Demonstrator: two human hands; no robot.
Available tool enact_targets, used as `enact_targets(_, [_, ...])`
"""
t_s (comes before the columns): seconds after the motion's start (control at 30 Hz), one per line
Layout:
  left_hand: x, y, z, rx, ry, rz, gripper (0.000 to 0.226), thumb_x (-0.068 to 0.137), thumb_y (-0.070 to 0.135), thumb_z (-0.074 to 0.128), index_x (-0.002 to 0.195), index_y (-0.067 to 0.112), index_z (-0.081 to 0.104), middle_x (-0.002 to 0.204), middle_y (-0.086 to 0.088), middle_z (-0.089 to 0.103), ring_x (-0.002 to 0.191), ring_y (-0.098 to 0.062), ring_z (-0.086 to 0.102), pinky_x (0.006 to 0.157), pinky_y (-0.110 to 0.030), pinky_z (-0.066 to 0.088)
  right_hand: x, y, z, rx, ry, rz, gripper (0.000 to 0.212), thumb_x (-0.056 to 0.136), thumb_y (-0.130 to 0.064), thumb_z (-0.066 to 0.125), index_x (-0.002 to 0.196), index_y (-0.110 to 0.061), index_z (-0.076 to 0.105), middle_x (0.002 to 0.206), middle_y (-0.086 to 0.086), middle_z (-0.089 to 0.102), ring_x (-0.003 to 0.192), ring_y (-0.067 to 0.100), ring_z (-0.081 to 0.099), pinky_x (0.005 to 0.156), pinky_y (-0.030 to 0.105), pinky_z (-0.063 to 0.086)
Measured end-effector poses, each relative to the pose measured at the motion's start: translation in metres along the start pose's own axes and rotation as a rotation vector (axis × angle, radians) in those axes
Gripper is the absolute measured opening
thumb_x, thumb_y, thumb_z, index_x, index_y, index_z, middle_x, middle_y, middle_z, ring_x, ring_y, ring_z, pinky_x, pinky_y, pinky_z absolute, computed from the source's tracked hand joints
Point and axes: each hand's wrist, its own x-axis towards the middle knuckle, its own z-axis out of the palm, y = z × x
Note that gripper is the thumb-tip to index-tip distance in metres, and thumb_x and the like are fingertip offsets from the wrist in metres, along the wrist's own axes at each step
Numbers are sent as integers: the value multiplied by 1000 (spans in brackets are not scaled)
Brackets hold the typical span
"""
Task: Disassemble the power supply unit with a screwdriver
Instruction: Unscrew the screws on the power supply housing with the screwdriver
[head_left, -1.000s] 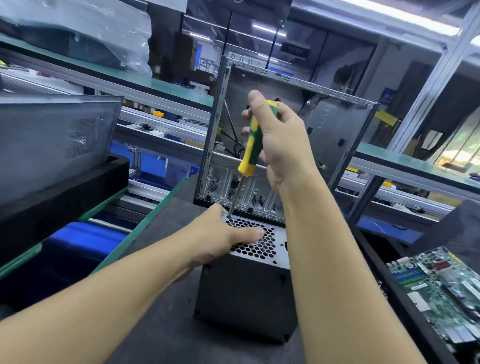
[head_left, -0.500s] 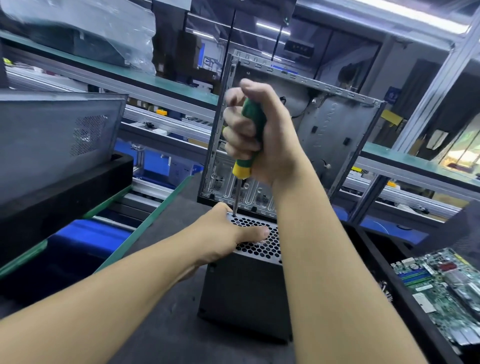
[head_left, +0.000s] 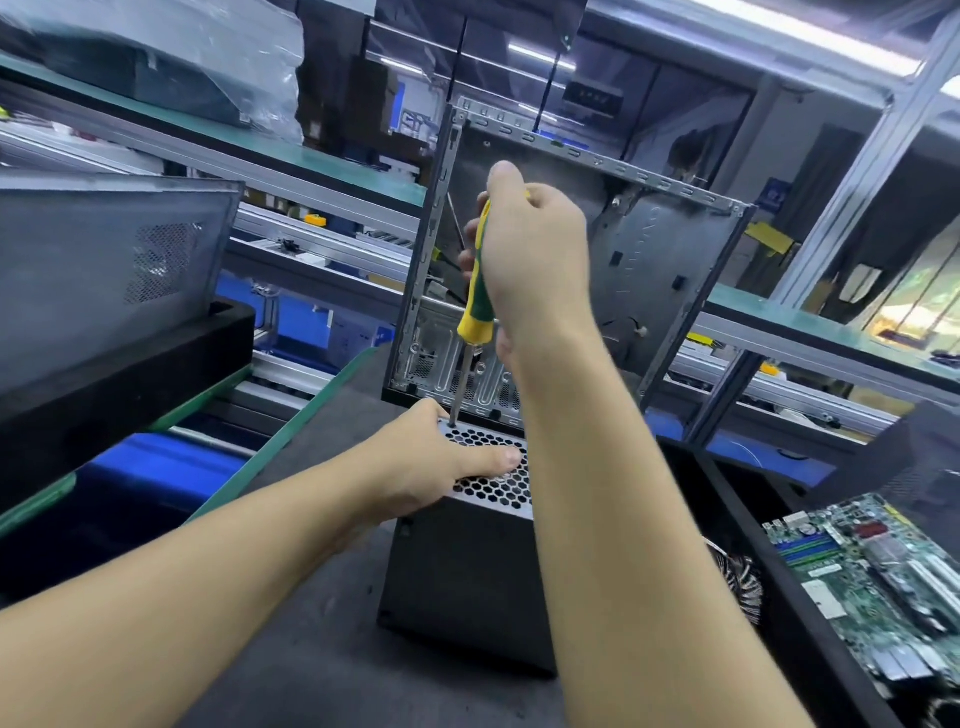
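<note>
step: loosening a screw at the far-left corner of the grille face, as I read it; the screw head is too small to make out
right hand (head_left: 535, 265): fist wrapped round the green-and-yellow plastic-handled screwdriver (head_left: 480, 291), thumb up over the butt
left hand (head_left: 431, 467): grips the top-left edge of the black metal box power supply unit (head_left: 467, 582), thumb flat across its silver honeycomb grille, other fingers hidden down the side
unit location: under the left palm and straight below the right fist, on the dark grey counter (head_left: 322, 649)
unit axis: stands on end, long axis vertical, grille up, black side facing the person
driver axis: near upright, tip down just beside the left hand's knuckles
do it well: push down along the shaft while turning; brace with the left hand, since the tall box could tip; thumb clear of the tip
</note>
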Motion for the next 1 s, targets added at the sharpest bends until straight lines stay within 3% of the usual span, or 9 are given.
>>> enact_targets(0.03, [-1, 2, 0, 2, 12, -7, 119, 41, 80, 72, 142, 28, 35, 98, -3, 65, 76, -7, 61, 53, -27, 27, -3, 0, 5, 47, 0, 18, 25, 95, -32, 47, 82, -12, 53, 74, 7, 50, 69, 25, 45, 67, 52, 51])
enact_targets(0.07, [-1, 3, -1, -2, 25, -9, 121, 35, 79, 70, 140, 28, 37, 80, 2, 62, 58, -6, 55, 50, -20, 40, -5, 2, 9, 110, -22, 31, 21, 94, -31, 47, 82, -14, 49, 74, 8, 45, 68, 24, 40, 59, 46, 44])
enact_targets(0.2, [1, 1, 0, -61, 33, 10, 111, 49, 71, 82, 140, 26, 36, 58, 6, 54, 34, -1, 43, 34, -13, 27, 4, 5, 3, 349, -379, 90, 26, 92, -30, 48, 70, -18, 46, 56, -1, 39, 47, 16, 25, 44, 22, 24])
enact_targets(0.33, [-1, -1, 1, -53, 38, 50, 101, 61, 74, 79, 138, 22, 37, 91, 8, 53, 76, -2, 54, 56, -23, 38, 17, 9, -8, 561, -908, 159, 25, 90, -35, 39, 74, -17, 44, 46, -9, 35, 35, 7, 22, 37, 14, 20])
enact_targets(0.43, [-4, 0, 1, -78, 42, 57, 110, 60, 76, 77, 146, 23, 33, 116, 7, 53, 101, -12, 52, 67, -25, 35, 20, 13, -10, 705, -995, 182, 21, 87, -36, 37, 82, -16, 40, 46, -10, 39, 34, 5, 19, 34, 12, 19])
enact_targets(0.6, [-2, -1, 1, -92, 24, 86, 115, 61, 73, 78, 150, 21, 28, 127, 4, 45, 109, -15, 45, 75, -29, 35, 18, 17, -23, 687, -743, 156, 17, 90, -32, 41, 80, -18, 42, 66, -2, 49, 51, 11, 38, 50, 22, 34])
enact_targets(0.73, [0, -2, 1, -90, 8, 96, 119, 64, 70, 79, 155, 21, 21, 153, -3, 39, 106, -11, 48, 81, -28, 37, 12, 8, -30, 225, -332, 99, 24, 96, -39, 57, 91, -15, 61, 84, 2, 63, 72, 16, 57, 65, 28, 51])
enact_targets(0.97, [3, -4, 1, -91, -10, 54, 113, 61, 69, 79, 152, 30, 26, 148, -10, 49, 122, -21, 55, 96, -32, 46, -7, -6, -1, 161, -21, -2, 16, 95, -19, 46, 81, -12, 51, 72, 4, 48, 71, 22, 45, 64, 39, 40])
enact_targets(1.0, [3, -4, 1, -89, 1, 46, 110, 59, 69, 78, 150, 28, 30, 135, -7, 58, 109, -11, 59, 75, -24, 17, -8, -6, 2, 167, -23, -9, 17, 94, -20, 48, 78, -12, 50, 71, 5, 46, 68, 22, 41, 61, 38, 37])
